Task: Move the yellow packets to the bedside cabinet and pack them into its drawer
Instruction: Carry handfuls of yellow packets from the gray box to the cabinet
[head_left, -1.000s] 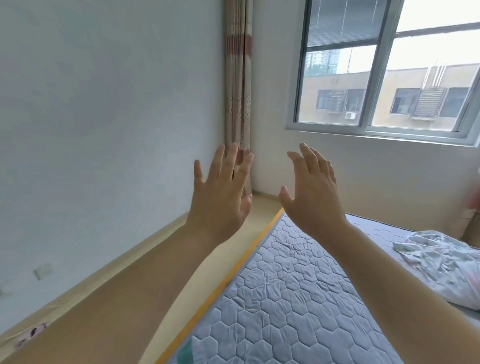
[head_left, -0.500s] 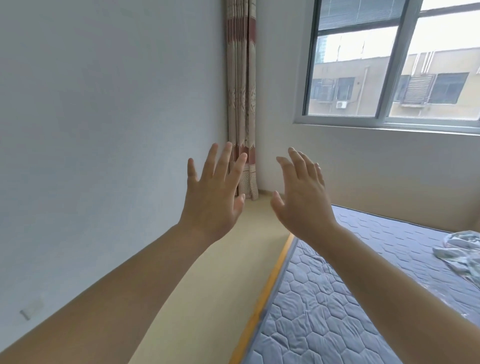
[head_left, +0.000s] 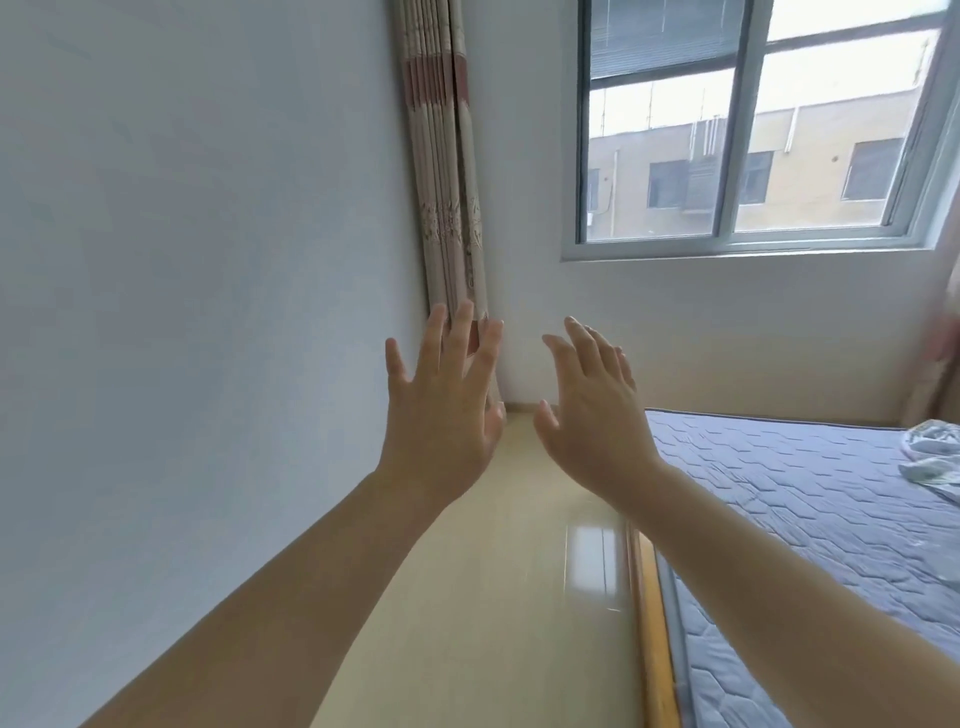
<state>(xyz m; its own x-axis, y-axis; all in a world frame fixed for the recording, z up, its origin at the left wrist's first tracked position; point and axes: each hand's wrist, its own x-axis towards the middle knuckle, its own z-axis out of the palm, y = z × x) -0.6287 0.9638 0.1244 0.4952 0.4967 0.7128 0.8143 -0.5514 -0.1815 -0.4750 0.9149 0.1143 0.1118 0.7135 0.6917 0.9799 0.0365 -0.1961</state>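
No yellow packets, cabinet or drawer show in this view, so what the drawer holds cannot be told. Your left hand (head_left: 441, 415) and right hand (head_left: 592, 421) are raised side by side, slightly apart, fingers straight and spread, holding nothing, probably a ready pose with the task not yet begun. Beyond them a curtain (head_left: 447, 182) hangs in the corner beside a window (head_left: 737, 244). A mattress (head_left: 805, 499) lies at right, a crumpled cloth (head_left: 932, 457) on it.
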